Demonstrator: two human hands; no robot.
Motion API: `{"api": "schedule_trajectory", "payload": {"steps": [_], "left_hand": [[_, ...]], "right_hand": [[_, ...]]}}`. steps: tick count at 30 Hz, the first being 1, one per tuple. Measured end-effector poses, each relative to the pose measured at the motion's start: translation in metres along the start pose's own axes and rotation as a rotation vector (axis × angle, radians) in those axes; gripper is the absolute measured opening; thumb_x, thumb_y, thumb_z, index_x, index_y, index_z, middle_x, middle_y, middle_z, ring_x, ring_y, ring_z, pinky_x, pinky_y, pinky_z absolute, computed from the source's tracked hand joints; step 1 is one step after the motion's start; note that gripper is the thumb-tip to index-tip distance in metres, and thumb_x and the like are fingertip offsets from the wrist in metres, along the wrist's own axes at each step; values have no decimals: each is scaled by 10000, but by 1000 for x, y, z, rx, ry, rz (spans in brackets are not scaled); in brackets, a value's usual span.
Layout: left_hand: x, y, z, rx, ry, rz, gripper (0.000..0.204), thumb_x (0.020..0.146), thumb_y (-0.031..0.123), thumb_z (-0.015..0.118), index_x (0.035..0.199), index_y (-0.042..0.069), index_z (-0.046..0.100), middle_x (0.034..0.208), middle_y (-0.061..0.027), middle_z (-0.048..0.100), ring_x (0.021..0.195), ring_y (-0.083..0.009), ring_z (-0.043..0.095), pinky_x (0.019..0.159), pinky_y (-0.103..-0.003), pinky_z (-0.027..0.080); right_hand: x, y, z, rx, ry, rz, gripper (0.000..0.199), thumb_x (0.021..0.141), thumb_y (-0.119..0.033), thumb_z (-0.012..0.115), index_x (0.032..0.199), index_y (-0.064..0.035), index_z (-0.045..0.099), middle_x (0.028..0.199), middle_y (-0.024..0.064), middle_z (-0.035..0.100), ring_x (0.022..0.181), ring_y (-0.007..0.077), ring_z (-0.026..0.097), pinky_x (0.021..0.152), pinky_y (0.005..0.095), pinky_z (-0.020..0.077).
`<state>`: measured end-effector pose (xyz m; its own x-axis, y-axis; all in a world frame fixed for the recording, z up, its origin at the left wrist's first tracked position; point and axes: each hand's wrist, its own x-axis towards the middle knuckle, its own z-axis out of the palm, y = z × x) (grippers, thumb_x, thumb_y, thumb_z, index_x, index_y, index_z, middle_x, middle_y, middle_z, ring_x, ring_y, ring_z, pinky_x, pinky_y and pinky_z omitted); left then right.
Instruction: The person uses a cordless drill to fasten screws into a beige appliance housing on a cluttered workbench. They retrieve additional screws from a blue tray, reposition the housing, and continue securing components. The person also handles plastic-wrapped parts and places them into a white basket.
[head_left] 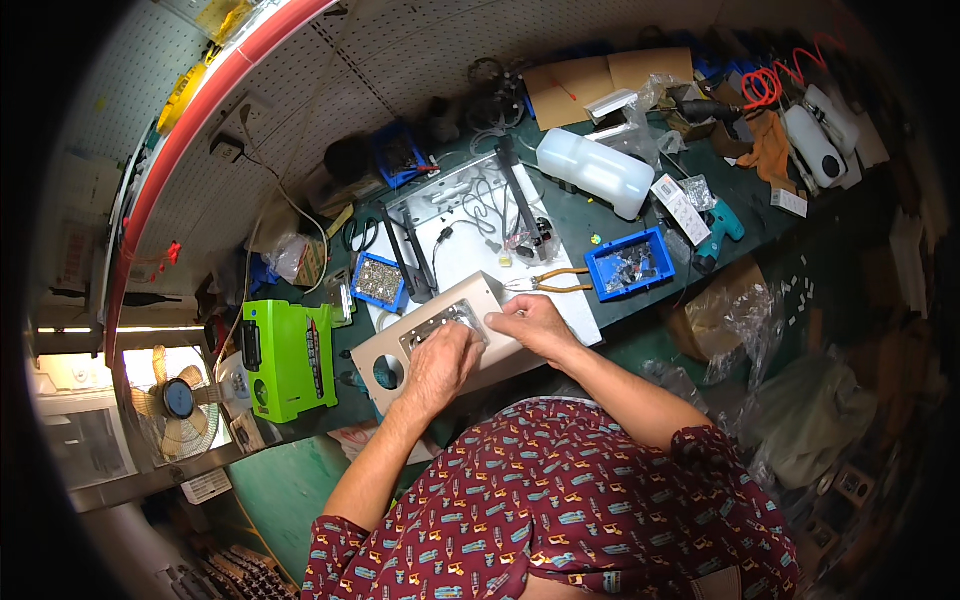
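A beige box-shaped housing [505, 352] lies tilted at the bench's front edge, close to my body. It has a round hole at its left end and a rectangular recess with small metal parts [432, 328] in its middle. My left hand [443, 362] is closed over the recess, fingertips pinched together; what they hold, if anything, is hidden. At the housing's right end is my right hand [535, 327], thumb and fingers drawn together near a small glint too tiny to name. A clear plastic piece [466, 318] shows beside the left fingertips.
Behind the housing are a blue tray of small screws [379, 280], black brackets [410, 250] and a cable [485, 215]. Orange-handled pliers [555, 280] lie beside a blue parts bin [630, 265]. A green case [288, 358] stands left; a white tank [595, 170] and teal drill [718, 235] lie right.
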<state>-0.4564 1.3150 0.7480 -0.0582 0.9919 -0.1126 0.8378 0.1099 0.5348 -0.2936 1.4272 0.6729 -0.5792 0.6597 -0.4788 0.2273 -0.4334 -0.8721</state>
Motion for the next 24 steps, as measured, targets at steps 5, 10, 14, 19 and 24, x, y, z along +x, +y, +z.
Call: {"api": "schedule_trajectory", "payload": {"steps": [5,10,14,19,24], "left_hand": [[5,1,1,10,-21,13,135,892,142,710,942,39,637,893,-166,638,887,-378,647,778,-483,523],[11,4,-3,-134,-56,-145,142,865,149,736,874,32,656,836,-163,668,818,-360,666,742,-460,526],[14,-4,1,-293,-63,-306,196,849,153,775,802,10,649,707,-131,661,657,-264,648,651,-402,515],[18,-7,1,-356,-55,-304,228,862,126,783,761,-4,624,640,-73,621,587,-149,568,583,-337,482],[13,-19,4,-470,-46,-322,172,901,75,747,805,-11,633,707,-14,639,636,-82,544,582,-276,464]], "right_hand": [[9,-1,9,-16,-107,-6,323,823,-304,787,913,4,751,829,41,703,760,108,616,706,283,502],[11,-1,13,61,-149,-12,326,837,-283,752,973,13,762,866,53,727,770,113,631,703,294,513],[10,-8,11,5,-178,17,304,841,-262,732,973,10,769,857,56,731,774,111,635,713,292,517],[8,-12,11,-7,-153,13,288,844,-271,735,905,9,761,813,47,711,738,109,620,682,288,502],[12,-5,-3,73,-108,44,430,927,-410,689,952,19,716,795,40,661,681,141,603,669,312,523]]}}
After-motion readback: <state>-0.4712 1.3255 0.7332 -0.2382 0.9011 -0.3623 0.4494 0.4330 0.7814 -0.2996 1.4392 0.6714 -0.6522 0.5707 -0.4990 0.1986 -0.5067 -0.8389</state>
